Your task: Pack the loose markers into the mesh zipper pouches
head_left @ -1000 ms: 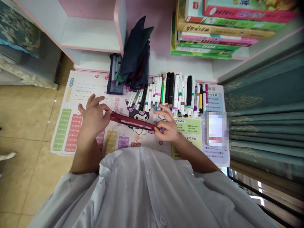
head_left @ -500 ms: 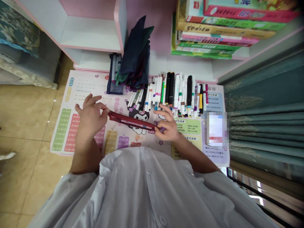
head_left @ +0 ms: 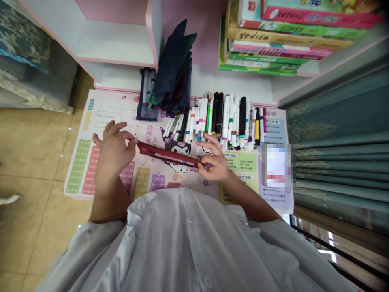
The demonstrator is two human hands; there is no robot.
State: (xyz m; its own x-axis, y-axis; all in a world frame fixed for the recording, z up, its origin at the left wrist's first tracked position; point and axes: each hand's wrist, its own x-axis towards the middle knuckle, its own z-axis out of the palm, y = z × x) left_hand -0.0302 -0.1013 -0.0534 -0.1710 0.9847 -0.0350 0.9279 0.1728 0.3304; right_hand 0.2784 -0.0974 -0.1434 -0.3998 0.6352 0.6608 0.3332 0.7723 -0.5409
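At the bottom edge of the frame, one white buttoned shirt (head_left: 188,243), nearest to the camera. Just above it, two bare hands and one long dark-red pencil case (head_left: 167,154) stretched between them, slanting from centre-left down to the centre, over one printed desk mat (head_left: 100,111) (pink, with number tables and a cartoon figure). Left hand (head_left: 113,147) at the left end of the case: thumb and forefinger pinched on that end, the other three fingers spread loose toward the upper left. Right hand (head_left: 213,163) at the right end: thumb and forefinger closed on it, the remaining fingers half open above. Just beyond the right hand, one row of markers (head_left: 226,117) side by side on the mat, more than twenty, exact number not possible to tell. Left of that row, one leaning bundle of dark pouches (head_left: 174,69), number unclear. At the upper right, one stack of books (head_left: 273,44) in the pink-edged shelf unit (head_left: 115,42), at least six. Down the right side, one green curtain (head_left: 334,121); at the left side, tan floor tiles (head_left: 33,154).
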